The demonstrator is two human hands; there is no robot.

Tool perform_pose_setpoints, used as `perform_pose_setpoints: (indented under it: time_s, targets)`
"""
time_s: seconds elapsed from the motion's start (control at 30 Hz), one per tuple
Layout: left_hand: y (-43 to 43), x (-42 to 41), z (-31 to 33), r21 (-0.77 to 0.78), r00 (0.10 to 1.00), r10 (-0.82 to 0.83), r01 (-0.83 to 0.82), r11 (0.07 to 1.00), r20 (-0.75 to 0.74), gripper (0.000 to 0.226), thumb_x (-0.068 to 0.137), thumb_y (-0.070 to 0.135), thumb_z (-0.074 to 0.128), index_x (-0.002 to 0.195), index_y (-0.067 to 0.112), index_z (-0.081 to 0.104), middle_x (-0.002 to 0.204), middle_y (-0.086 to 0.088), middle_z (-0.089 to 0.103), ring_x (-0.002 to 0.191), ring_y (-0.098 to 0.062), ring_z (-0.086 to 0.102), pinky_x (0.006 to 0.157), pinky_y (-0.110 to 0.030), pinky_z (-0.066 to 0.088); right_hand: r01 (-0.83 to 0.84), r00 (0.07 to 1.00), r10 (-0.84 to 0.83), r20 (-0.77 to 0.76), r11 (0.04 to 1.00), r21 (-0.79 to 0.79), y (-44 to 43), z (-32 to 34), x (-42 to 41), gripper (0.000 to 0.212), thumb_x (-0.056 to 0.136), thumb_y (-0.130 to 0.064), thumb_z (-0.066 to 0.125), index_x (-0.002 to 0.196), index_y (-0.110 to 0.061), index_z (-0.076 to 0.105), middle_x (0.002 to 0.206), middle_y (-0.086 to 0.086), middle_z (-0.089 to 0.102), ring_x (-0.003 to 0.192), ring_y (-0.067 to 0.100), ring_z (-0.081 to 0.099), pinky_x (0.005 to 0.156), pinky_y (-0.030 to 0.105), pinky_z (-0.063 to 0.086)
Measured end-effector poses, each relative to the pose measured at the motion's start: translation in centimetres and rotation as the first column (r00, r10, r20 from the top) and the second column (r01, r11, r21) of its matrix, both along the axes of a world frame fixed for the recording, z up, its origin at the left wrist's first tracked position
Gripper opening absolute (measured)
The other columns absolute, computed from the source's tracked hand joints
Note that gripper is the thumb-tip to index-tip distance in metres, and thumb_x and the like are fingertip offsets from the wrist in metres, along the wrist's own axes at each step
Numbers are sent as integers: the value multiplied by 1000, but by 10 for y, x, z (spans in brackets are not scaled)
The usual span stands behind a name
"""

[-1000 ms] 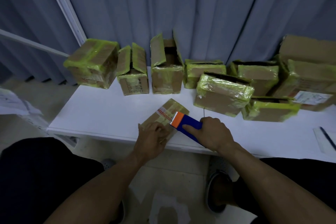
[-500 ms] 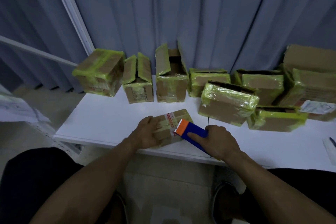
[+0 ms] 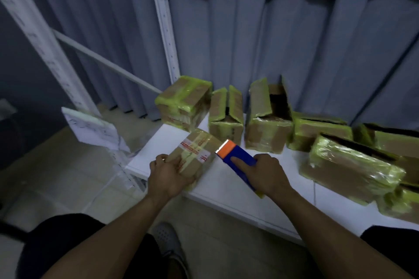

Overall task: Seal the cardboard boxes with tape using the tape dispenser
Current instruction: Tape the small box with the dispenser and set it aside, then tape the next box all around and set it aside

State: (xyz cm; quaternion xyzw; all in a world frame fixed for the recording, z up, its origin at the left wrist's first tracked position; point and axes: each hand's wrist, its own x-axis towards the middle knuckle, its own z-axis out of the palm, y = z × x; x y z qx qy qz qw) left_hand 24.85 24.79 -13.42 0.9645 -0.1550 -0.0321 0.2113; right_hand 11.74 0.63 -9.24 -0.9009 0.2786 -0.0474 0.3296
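A small cardboard box (image 3: 196, 152) with red-and-white tape across its top lies near the left front corner of the white table (image 3: 229, 186). My left hand (image 3: 169, 175) grips its near end. My right hand (image 3: 266, 174) holds the blue tape dispenser (image 3: 240, 161), forefinger laid along its top. The dispenser's orange head and metal blade sit just right of the box, slightly apart from it.
Several boxes wrapped in yellow-green tape line the back and right of the table; two (image 3: 226, 118) (image 3: 268, 115) stand with flaps up. A white shelf post (image 3: 164, 29) and grey curtain rise behind. Papers (image 3: 93, 129) lean left of the table.
My left hand has turned and shifted the small box toward the table's left corner and now grips its near end. The dispenser has come off the box. The camera has swung left.
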Motion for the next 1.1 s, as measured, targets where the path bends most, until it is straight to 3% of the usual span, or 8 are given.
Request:
perform_pose_setpoints:
  time_s: [0.3, 0.47, 0.6, 0.7, 0.83, 0.93, 1.03, 1.1]
  targets:
    - [22, 90, -18, 134, 959, 265, -252, 958, -96, 63, 75, 68, 61, 124, 30, 60, 132, -15, 37, 126, -39, 29, 96, -47, 43, -81, 996, 84, -19, 990, 112, 20, -19, 100, 61, 83, -71, 66, 73, -12, 53, 74, 8, 68, 69, 23, 69, 65, 34, 55]
    - [22, 143, -48, 116, 939, 314, -299, 947, -137, 65, 81, 63, 57, 132, 22, 55, 140, -22, 36, 133, -44, 29, 109, -48, 35, -133, 988, 141, -65, 984, 118, 26, -40, 132, 59, 84, -71, 64, 76, -13, 59, 74, 1, 65, 71, 16, 66, 59, 26, 46]
    - [18, 171, -59, 167, 978, 187, -171, 971, -88, 67, 91, 57, 46, 139, 11, 48, 150, -25, 29, 145, -41, 17, 119, -52, 9, -145, 984, 157, -84, 981, 132, 26, -49, 143, 56, 85, -72, 62, 80, -16, 58, 78, -3, 65, 73, 14, 66, 59, 23, 45]
    - [13, 177, -57, 87, 995, 93, -89, 992, -43, 77, 80, 63, 41, 136, 12, 52, 145, -23, 37, 135, -41, 32, 111, -37, 21, -142, 987, 152, -56, 978, 154, 24, -42, 141, 54, 85, -69, 64, 83, -15, 60, 78, -3, 66, 72, 12, 66, 59, 23, 45]
    - [0, 162, -37, 160, 999, 32, -30, 987, -15, 67, 87, 62, 54, 142, 23, 48, 154, -10, 32, 143, -34, 27, 114, -47, 11, -141, 990, 138, 31, 968, 207, 16, -24, 130, 51, 85, -65, 69, 83, -15, 61, 77, 4, 72, 72, 19, 71, 67, 35, 57]
    - [-25, 147, -14, 28, 998, -69, 69, 997, 13, 64, 84, 58, 66, 137, 23, 55, 150, -4, 43, 135, -27, 43, 109, -35, 38, -122, 992, 120, 26, 980, 155, 3, 3, 114, 62, 85, -70, 63, 81, -8, 66, 65, 1, 69, 63, 15, 68, 61, 33, 51]
    - [-62, 133, 16, -125, 987, -157, 161, 979, 39, 51, 86, 50, 69, 124, 16, 65, 132, -1, 58, 119, -22, 56, 94, -29, 46, -68, 998, 67, 17, 996, 57, -15, 32, 96, 62, 88, -71, 59, 70, -11, 60, 56, -2, 62, 50, 5, 59, 53, 25, 38]
    - [-90, 123, 37, -179, 967, -245, 254, 951, 67, 45, 86, 43, 71, 123, 18, 67, 126, -2, 63, 113, -22, 59, 90, -29, 47, -27, 1000, 28, 11, 1000, -8, -32, 47, 86, 71, 85, -79, 53, 71, -11, 64, 62, 1, 65, 57, 11, 62, 54, 27, 39]
